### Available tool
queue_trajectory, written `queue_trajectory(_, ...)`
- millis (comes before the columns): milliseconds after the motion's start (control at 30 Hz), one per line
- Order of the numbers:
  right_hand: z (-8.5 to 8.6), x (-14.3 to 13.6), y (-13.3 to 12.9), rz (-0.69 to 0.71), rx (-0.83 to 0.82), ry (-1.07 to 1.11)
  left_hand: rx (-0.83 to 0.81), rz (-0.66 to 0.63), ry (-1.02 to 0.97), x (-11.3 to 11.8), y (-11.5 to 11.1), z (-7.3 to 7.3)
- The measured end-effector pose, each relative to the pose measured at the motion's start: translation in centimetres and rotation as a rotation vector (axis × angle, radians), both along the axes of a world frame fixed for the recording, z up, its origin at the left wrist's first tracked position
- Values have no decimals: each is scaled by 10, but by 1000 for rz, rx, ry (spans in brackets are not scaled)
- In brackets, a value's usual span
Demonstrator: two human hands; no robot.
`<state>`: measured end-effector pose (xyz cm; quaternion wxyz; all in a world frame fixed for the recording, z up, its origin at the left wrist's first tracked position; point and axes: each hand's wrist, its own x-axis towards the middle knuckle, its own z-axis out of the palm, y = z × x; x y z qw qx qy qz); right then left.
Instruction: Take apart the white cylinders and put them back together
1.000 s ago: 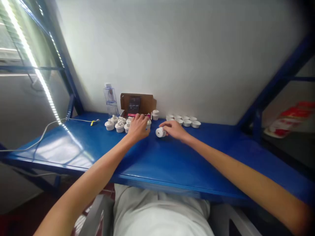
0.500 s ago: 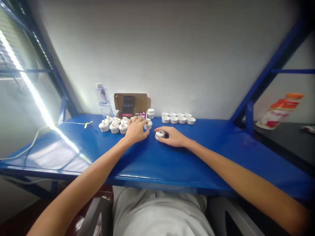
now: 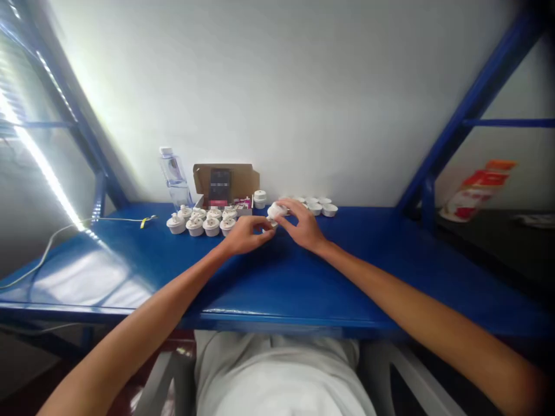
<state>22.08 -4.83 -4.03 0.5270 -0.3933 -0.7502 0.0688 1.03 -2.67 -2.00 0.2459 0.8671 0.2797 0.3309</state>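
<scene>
My right hand (image 3: 302,226) has its thumb and fingers closed around a white round cap (image 3: 276,210), raised and tilted above the table. My left hand (image 3: 248,234) is beside it, thumb and forefinger closed at a small white piece (image 3: 271,222) just under the cap; fingers hide most of this piece, and whether the two pieces touch I cannot tell. Left of my left hand stand several white round cups with knobbed tops (image 3: 211,226), in two rows. Behind my right hand are several plain white cups (image 3: 329,210), partly covered by the hand.
At the back stand a clear bottle (image 3: 176,179), an open cardboard box (image 3: 245,175) with a dark phone (image 3: 219,186) leaning in it, and a white stacked piece (image 3: 260,199). A thin cable (image 3: 108,218) crosses the blue table (image 3: 277,289) at left. An orange-capped bottle (image 3: 477,193) is far right.
My left hand has moved right from the knobbed cups to meet my right hand. My right hand has lifted the white cap off the table and tilted it. The view shifted slightly.
</scene>
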Motion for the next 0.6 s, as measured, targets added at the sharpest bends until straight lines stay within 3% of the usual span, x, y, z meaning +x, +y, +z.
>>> queue_trajectory(200, -11, -2, 10, -24, 22, 19, -129, 172, -176, 1, 7, -2)
queue_trajectory(333, -23, -4, 19, 101, 15, -131, -112, 244, -196, 1, 14, -8)
queue_trajectory(467, -26, -6, 19, 151, -38, -177, -113, 237, -188, 1, 18, -16)
queue_trajectory(600, -22, -9, 11, 139, -149, -4, -160, 176, -133, 0, 19, -23)
